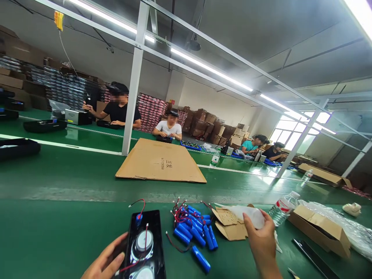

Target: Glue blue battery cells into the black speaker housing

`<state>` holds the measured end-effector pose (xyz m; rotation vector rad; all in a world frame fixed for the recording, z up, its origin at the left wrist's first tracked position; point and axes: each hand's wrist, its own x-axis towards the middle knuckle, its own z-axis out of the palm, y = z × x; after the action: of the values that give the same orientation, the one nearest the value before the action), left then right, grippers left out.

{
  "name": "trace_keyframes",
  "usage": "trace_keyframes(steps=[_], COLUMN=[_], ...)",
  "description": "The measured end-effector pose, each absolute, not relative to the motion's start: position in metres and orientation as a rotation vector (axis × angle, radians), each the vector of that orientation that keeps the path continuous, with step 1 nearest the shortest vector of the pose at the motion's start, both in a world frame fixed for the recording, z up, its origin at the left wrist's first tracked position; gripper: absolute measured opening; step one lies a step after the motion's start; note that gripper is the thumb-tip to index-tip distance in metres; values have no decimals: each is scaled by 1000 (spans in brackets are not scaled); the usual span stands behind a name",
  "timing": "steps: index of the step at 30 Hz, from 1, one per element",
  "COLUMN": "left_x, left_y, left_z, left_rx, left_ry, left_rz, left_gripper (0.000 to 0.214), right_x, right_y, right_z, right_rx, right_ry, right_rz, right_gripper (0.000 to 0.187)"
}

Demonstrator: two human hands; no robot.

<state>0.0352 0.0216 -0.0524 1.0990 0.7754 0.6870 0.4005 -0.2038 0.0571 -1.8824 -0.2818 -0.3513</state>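
My left hand (106,261) grips the left edge of a black speaker panel (145,244) at the bottom of the view. The panel shows round speaker cones and red wires, with a blue cell at its top end. Beside it on the green table lies a pile of blue cylindrical batteries (193,230) with red and black leads. My right hand (261,242) hovers to the right of the pile, fingers closed on a white plastic bottle (248,214) lying over a torn cardboard piece (229,224).
A flat cardboard sheet (159,162) lies further back on the green table (58,228). A water bottle (283,207), an open cardboard box (319,228) and clear plastic sit at right. Several other people work at the far benches; white frame posts (132,89) stand between.
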Motion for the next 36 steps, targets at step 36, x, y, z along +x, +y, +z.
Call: trace_keyframes(steps=[36], left_x=[34], left_y=[6], left_z=[-30], left_rx=[1200], left_ry=[669], left_rz=[798], left_gripper=[62], right_x=[190], right_y=[-44], right_z=[109], right_rx=[-1302], right_ry=[-1499], right_rz=[354], right_gripper=[37])
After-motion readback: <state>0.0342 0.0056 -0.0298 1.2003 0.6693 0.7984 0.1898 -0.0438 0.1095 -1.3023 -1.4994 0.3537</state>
